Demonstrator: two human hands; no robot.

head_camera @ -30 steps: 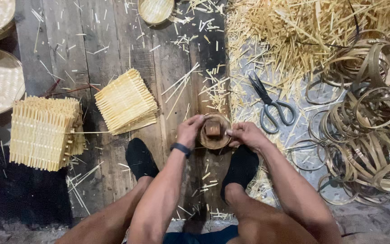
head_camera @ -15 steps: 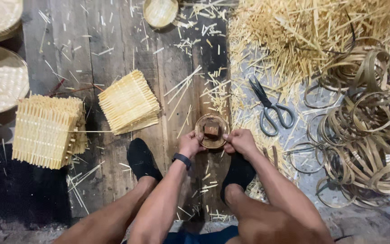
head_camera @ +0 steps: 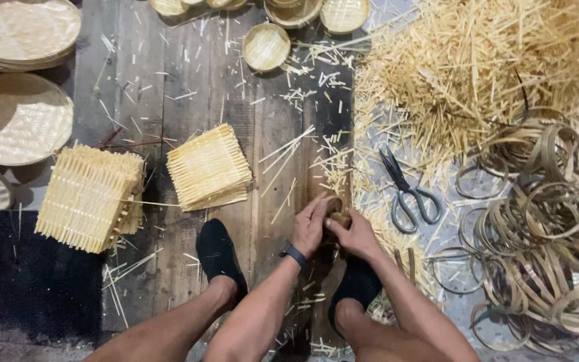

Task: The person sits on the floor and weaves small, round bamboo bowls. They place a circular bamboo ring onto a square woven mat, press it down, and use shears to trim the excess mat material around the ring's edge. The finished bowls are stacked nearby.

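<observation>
My left hand and my right hand close together around a small round bamboo ring with a wooden block in it, pressed down on the plank floor between my two black-socked feet. Most of the ring is hidden under my fingers. A dark band sits on my left wrist. Grey-handled scissors lie just to the right of my right hand.
Two stacks of woven bamboo mats lie at left. Round woven trays sit far left, small woven bowls at top. A heap of bamboo slivers and several coiled bamboo rings fill the right side.
Both hands have closed over the ring, which was open to view with the block showing before. The view has shifted so more of the floor at the top shows.
</observation>
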